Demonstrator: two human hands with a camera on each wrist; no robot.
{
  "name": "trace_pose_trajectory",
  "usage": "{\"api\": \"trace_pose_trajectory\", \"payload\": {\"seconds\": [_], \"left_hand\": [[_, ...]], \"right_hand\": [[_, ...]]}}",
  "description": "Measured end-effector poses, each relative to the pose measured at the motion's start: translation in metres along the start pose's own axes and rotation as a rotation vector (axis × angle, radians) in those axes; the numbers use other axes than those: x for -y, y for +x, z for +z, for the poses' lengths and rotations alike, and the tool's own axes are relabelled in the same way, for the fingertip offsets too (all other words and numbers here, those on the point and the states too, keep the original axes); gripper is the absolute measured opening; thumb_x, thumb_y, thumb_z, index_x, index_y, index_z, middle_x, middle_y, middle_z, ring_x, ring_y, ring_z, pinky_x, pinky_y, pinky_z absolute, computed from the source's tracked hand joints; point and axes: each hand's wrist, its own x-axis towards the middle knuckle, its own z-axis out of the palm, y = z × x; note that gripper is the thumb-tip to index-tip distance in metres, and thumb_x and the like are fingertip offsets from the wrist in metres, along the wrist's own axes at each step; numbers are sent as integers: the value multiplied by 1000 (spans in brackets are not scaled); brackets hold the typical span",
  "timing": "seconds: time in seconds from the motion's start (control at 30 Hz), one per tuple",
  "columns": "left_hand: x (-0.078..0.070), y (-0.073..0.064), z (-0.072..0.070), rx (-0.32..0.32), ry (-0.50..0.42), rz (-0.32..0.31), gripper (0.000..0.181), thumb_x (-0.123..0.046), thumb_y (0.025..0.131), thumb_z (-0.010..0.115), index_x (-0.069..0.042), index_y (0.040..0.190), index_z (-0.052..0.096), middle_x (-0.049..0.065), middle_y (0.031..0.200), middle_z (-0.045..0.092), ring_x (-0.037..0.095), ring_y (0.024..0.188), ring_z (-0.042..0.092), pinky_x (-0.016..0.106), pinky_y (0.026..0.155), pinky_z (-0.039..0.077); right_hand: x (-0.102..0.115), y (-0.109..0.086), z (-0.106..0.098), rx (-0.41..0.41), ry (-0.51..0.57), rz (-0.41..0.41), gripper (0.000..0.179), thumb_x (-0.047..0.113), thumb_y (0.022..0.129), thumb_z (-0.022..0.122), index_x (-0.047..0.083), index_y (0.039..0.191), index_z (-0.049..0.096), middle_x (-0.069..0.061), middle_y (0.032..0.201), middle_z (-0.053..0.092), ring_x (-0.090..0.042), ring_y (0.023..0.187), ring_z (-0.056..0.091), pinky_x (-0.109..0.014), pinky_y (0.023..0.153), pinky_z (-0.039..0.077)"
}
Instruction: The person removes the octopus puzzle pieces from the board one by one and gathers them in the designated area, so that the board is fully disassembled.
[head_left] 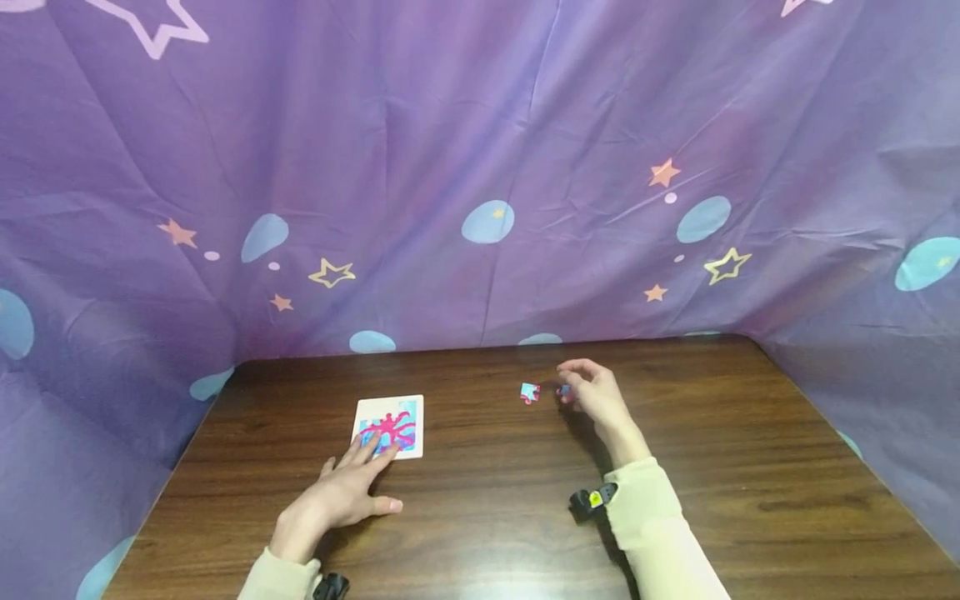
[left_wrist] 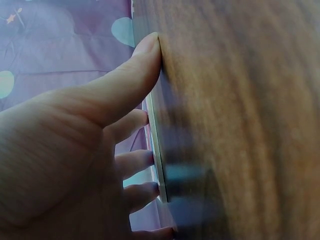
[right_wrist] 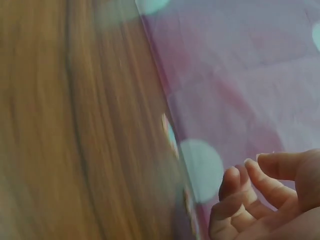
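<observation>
A white-bordered puzzle board (head_left: 375, 407) with a pink octopus-like picture on blue lies at the left of the table. My left hand (head_left: 341, 496) rests its spread fingertips on the board's near part, with the thumb on the wood; the left wrist view shows the board's thin edge (left_wrist: 159, 165) by the fingers. Farther right lies a blue and pink jigsaw piece (head_left: 529, 392). Beside it, a second jigsaw piece (head_left: 564, 390) is partly hidden by my right hand (head_left: 596, 396). In the right wrist view, that hand's loosely curled fingers (right_wrist: 232, 180) hold nothing and hover by the pieces.
The dark wooden table (head_left: 480, 517) reaches back to a purple curtain (head_left: 420, 167) with stars and blue spots, which also hangs along both sides. A black wrist camera (head_left: 588, 502) is strapped at the right sleeve, another (head_left: 331, 587) at the left.
</observation>
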Motion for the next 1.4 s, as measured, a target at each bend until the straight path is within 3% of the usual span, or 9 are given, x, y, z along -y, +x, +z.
{"api": "trace_pose_trajectory", "payload": {"seconds": [0.33, 0.5, 0.7, 0.83, 1.03, 1.17, 1.4], "left_hand": [[0, 0, 1, -5, 8, -2, 82, -42, 82, 75, -7, 149, 41, 25, 157, 22, 45, 144, 11, 75, 105, 11], [1, -1, 2, 5, -3, -12, 83, -44, 82, 75, -8, 149, 40, 24, 158, 20, 45, 145, 9, 75, 105, 10], [2, -1, 2, 5, 6, -30, 84, -45, 81, 75, -10, 150, 40, 22, 159, 19, 45, 145, 9, 75, 105, 10], [1, 2, 1, 12, 6, -24, 84, -45, 82, 74, -11, 150, 40, 23, 158, 19, 45, 145, 10, 75, 105, 11], [0, 4, 0, 2, 11, -13, 84, -46, 81, 74, -10, 149, 41, 23, 158, 20, 46, 144, 10, 76, 104, 11], [0, 2, 1, 3, 2, -5, 83, -45, 82, 74, -9, 149, 41, 24, 158, 21, 47, 144, 11, 76, 104, 11], [0, 0, 1, -3, 3, 1, 83, -45, 82, 74, -7, 148, 42, 25, 157, 23, 48, 143, 12, 76, 103, 12]], "right_hand": [[20, -20, 53, 177, 70, -29, 23, 7, 96, 59, -9, 112, 60, -13, 93, 63, -17, 63, 59, -24, 52, 45], [22, -34, 82, 254, 11, -92, 21, 5, 94, 60, -8, 110, 62, -21, 101, 63, -17, 64, 58, -29, 52, 47], [20, -40, 122, 343, -94, -162, 16, 5, 92, 61, -5, 104, 65, -19, 86, 63, -19, 64, 57, -31, 51, 50], [22, -36, 142, 355, -206, -205, 12, 6, 91, 62, 0, 100, 67, -14, 82, 65, -20, 62, 59, -30, 49, 51], [31, -26, 168, 345, -392, -267, 10, 6, 88, 65, 6, 96, 70, 2, 78, 63, -11, 68, 56, -28, 64, 48], [31, -21, 185, 364, -463, -272, 12, 3, 86, 64, 5, 95, 71, 4, 75, 61, -10, 72, 53, -28, 69, 46], [33, -19, 208, 350, -566, -259, 12, 4, 81, 69, 10, 91, 72, 5, 72, 60, -9, 68, 53, -25, 66, 46]]}}
